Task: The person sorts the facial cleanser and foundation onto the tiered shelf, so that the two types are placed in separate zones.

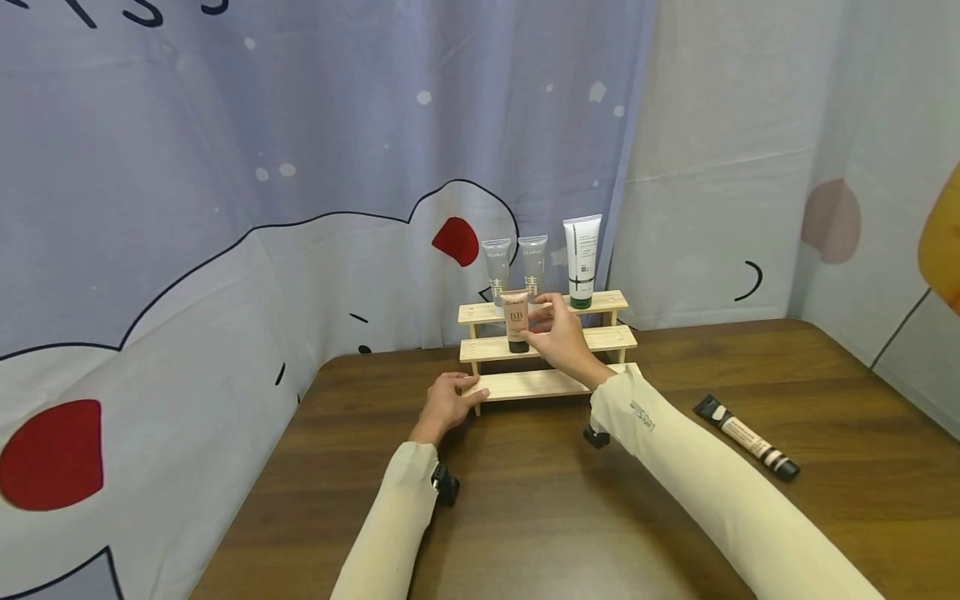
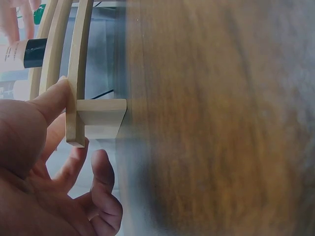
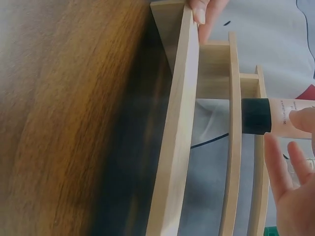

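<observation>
A three-step wooden display rack stands at the back of the table. On its middle step a beige BB cream tube stands upright on its black cap. My right hand holds this tube from the right, the thumb against its side. At the left end of the lowest step, my left hand grips the board, thumb on top and fingers underneath. Two clear-grey tubes and a white tube with a green cap stand on the top step; the BB cream tube partly hides the clear-grey ones.
A black-and-beige tube lies on the brown wooden table, right of my right forearm. Directly behind the rack hangs a printed curtain, which also runs along the left side and back right.
</observation>
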`<state>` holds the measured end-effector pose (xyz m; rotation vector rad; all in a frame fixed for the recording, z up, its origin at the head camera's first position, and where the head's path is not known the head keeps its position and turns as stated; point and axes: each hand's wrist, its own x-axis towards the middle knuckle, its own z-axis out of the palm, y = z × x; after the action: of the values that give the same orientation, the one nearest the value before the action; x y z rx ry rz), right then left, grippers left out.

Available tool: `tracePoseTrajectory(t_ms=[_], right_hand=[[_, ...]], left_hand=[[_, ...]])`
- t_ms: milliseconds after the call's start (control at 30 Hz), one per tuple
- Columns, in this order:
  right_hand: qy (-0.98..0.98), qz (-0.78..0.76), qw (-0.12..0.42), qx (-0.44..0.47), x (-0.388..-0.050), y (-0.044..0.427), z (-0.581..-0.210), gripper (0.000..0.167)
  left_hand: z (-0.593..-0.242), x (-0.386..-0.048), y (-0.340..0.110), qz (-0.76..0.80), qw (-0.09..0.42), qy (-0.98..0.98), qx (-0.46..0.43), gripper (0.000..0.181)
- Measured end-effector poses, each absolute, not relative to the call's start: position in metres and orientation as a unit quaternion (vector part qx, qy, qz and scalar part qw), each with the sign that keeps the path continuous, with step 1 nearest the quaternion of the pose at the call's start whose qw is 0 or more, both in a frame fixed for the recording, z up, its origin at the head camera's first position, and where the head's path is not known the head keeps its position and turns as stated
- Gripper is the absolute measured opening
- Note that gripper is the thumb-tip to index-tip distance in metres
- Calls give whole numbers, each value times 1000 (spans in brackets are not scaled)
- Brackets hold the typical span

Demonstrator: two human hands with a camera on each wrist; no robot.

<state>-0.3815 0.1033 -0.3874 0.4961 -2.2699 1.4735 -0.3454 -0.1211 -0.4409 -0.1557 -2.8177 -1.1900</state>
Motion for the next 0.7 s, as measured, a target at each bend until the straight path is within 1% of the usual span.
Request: tracePoseTrajectory(t_ms=[267, 533, 700], right_hand=[[-825, 517, 163, 158, -370, 117, -388, 64], [-834, 500, 150, 176, -359, 142, -397, 56], [-842, 489, 142, 179, -348, 158, -395, 53]], left_hand=[[-441, -346, -121, -390, 39, -918, -52, 42], [-442, -345, -122, -374, 45, -925, -58, 41], [-442, -345, -121, -372, 48, -925, -65, 41]])
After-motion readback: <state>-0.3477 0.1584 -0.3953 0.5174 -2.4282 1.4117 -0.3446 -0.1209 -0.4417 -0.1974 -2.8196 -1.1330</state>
